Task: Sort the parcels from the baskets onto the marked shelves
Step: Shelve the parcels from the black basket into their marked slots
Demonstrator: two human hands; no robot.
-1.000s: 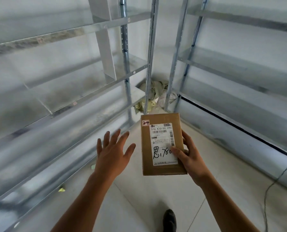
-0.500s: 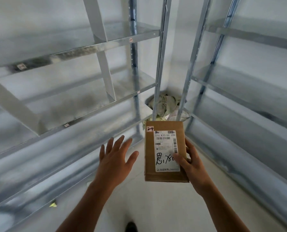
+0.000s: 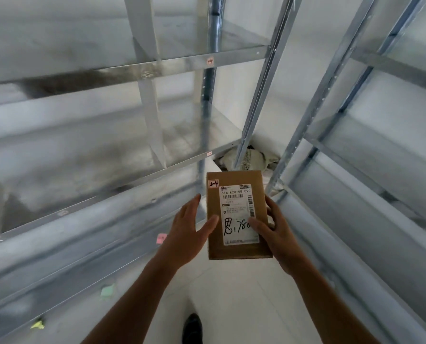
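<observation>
Galvanised steel shelving (image 3: 157, 65) fills the left side, and a second rack (image 3: 356, 157) fills the right. Between them, above the pale floor, a brown cardboard parcel (image 3: 235, 180) is held face up. The right hand (image 3: 279, 234) grips its right edge, thumb on the white label (image 3: 236, 212). The left hand (image 3: 187, 234), fingers straight, touches the left edge. A pink tag (image 3: 213, 184) reads 2-4.

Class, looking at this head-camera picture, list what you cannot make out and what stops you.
Head view: handwriting on the parcel ends under the right hand.
Head view: writing on the shelf tag is too small and blurred.
Head view: the corner bundle is partly behind a post.
The baskets lie outside the frame.
</observation>
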